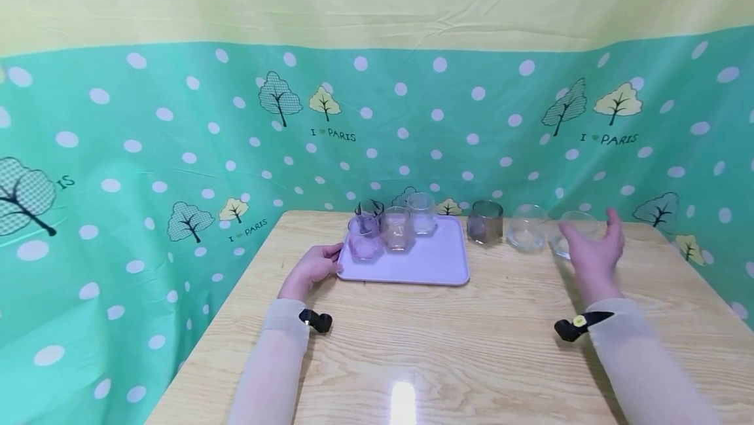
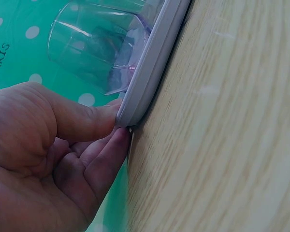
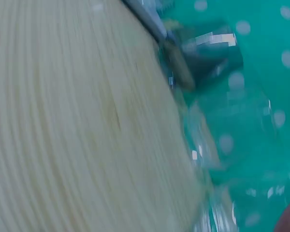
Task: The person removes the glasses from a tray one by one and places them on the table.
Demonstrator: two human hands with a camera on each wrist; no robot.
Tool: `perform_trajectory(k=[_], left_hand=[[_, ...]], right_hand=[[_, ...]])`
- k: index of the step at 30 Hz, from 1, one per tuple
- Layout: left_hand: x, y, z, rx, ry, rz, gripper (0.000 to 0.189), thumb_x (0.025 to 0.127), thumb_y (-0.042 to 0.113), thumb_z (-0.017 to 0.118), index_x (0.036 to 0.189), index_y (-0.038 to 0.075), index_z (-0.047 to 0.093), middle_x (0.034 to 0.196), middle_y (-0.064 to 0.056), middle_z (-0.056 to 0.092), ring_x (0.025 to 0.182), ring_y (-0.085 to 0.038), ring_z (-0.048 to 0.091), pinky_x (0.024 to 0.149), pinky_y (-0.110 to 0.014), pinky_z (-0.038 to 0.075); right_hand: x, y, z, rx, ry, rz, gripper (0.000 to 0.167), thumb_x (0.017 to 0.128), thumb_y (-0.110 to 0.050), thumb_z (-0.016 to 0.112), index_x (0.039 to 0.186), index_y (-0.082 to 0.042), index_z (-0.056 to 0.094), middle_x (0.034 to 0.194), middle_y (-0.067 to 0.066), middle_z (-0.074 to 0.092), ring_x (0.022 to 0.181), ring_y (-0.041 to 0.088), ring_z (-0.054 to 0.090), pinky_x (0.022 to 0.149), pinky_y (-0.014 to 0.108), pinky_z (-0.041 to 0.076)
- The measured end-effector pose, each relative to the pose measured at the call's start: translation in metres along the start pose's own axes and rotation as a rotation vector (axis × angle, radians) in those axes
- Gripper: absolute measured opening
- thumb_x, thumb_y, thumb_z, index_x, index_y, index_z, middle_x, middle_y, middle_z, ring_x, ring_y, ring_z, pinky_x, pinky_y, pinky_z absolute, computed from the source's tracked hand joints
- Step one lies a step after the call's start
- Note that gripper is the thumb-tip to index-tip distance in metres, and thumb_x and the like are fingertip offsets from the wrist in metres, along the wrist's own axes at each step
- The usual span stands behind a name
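Observation:
My left hand (image 1: pixel 313 269) pinches the left edge of a lilac tray (image 1: pixel 436 261), thumb on the rim and fingers curled beneath it in the left wrist view. On the tray's left half stand a pinkish glass (image 1: pixel 364 245), a dark-tinted glass (image 1: pixel 370 209), a peach-tinted glass (image 1: pixel 397 228) and a clear glass (image 1: pixel 421 212). My right hand (image 1: pixel 596 256), thumb and fingers spread apart, is at the rightmost clear glass (image 1: pixel 580 219) and partly covers it. The right wrist view is blurred, with a fingertip (image 3: pixel 289 217) beside that glass.
Right of the tray, a smoky grey glass (image 1: pixel 485 222) and a round clear glass (image 1: pixel 527 228) stand in a row with the rightmost one. All rest on a wooden table (image 1: pixel 448 346). A green dotted cloth (image 1: pixel 412 117) hangs close behind the table's back edge.

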State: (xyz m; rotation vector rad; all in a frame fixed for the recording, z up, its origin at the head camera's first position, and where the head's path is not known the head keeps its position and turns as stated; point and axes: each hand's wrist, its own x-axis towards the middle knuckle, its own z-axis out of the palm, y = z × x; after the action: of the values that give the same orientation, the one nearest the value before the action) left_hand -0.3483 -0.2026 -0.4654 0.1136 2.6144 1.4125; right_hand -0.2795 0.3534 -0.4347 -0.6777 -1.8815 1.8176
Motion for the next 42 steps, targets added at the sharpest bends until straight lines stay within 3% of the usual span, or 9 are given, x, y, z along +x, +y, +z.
perform_trajectory(k=[5,10,16,21,25,31,36,39,42], left_hand=[[-0.001,-0.001,0.0,-0.009,0.0,0.0,0.07,0.091,-0.006,0.072,0.157,0.001,0.05,0.157,-0.02,0.052,0.153,-0.037,0.039,0.125,-0.05,0.033],[-0.002,-0.005,-0.001,-0.006,0.013,0.002,0.069,0.091,-0.006,0.073,0.156,0.0,0.05,0.156,-0.02,0.053,0.152,-0.038,0.04,0.126,-0.05,0.031],[-0.002,-0.006,-0.001,0.0,0.016,0.001,0.069,0.091,-0.005,0.073,0.156,0.001,0.051,0.155,-0.019,0.054,0.153,-0.036,0.04,0.126,-0.049,0.031],[-0.002,-0.004,-0.002,0.003,0.016,0.005,0.069,0.091,-0.005,0.072,0.156,0.001,0.05,0.156,-0.019,0.053,0.153,-0.036,0.038,0.127,-0.049,0.03],[-0.001,-0.002,-0.002,0.005,0.016,-0.003,0.07,0.091,-0.006,0.072,0.157,0.002,0.05,0.156,-0.019,0.053,0.154,-0.036,0.038,0.127,-0.05,0.03],[0.0,0.002,-0.002,0.029,0.013,-0.01,0.07,0.091,-0.003,0.072,0.158,0.005,0.05,0.158,-0.018,0.052,0.155,-0.038,0.036,0.128,-0.053,0.027],[0.002,0.003,-0.002,0.031,0.009,0.0,0.07,0.091,-0.003,0.072,0.157,0.004,0.05,0.159,-0.018,0.051,0.155,-0.038,0.036,0.128,-0.053,0.026],[0.002,0.0,-0.001,0.029,0.01,0.004,0.069,0.092,-0.003,0.072,0.157,0.004,0.05,0.158,-0.018,0.052,0.154,-0.037,0.037,0.127,-0.051,0.028],[0.002,0.0,0.001,0.029,0.009,0.003,0.068,0.093,-0.002,0.073,0.157,0.004,0.051,0.157,-0.017,0.053,0.154,-0.036,0.038,0.127,-0.05,0.029]], right_hand=[[-0.015,-0.003,0.028,0.082,0.125,-0.073,0.099,0.089,-0.035,0.088,0.165,-0.05,0.025,0.176,-0.017,-0.001,0.161,0.008,-0.001,0.131,0.037,0.011],[-0.032,-0.001,0.063,0.107,0.192,-0.261,0.083,0.092,-0.023,0.085,0.16,-0.039,0.041,0.171,-0.017,0.021,0.156,0.006,0.018,0.129,0.029,0.016],[-0.056,0.004,0.108,0.107,0.118,-0.525,0.068,0.091,-0.007,0.083,0.151,-0.023,0.056,0.158,-0.009,0.045,0.14,0.014,0.043,0.12,0.035,0.037],[-0.075,0.009,0.144,0.051,-0.038,-0.631,0.063,0.089,0.001,0.081,0.147,-0.016,0.06,0.154,0.001,0.05,0.128,0.032,0.054,0.109,0.05,0.049],[-0.086,0.01,0.168,0.056,-0.174,-0.639,0.061,0.088,0.005,0.08,0.144,-0.011,0.063,0.148,0.01,0.054,0.121,0.037,0.056,0.102,0.049,0.053],[-0.085,0.005,0.196,-0.025,-0.379,-0.571,0.064,0.091,-0.001,0.082,0.15,-0.006,0.057,0.151,0.015,0.055,0.135,0.036,0.053,0.104,0.045,0.053],[-0.074,-0.011,0.215,-0.276,-0.513,-0.48,0.082,0.091,-0.015,0.084,0.162,-0.01,0.043,0.162,0.02,0.043,0.145,0.042,0.045,0.115,0.059,0.045],[-0.066,-0.022,0.225,-0.445,-0.559,-0.488,0.093,0.091,-0.022,0.084,0.168,-0.014,0.032,0.169,0.023,0.032,0.152,0.046,0.037,0.121,0.063,0.036],[-0.059,-0.03,0.231,-0.519,-0.583,-0.49,0.098,0.091,-0.021,0.083,0.171,-0.016,0.026,0.172,0.023,0.028,0.155,0.047,0.032,0.123,0.066,0.031]])
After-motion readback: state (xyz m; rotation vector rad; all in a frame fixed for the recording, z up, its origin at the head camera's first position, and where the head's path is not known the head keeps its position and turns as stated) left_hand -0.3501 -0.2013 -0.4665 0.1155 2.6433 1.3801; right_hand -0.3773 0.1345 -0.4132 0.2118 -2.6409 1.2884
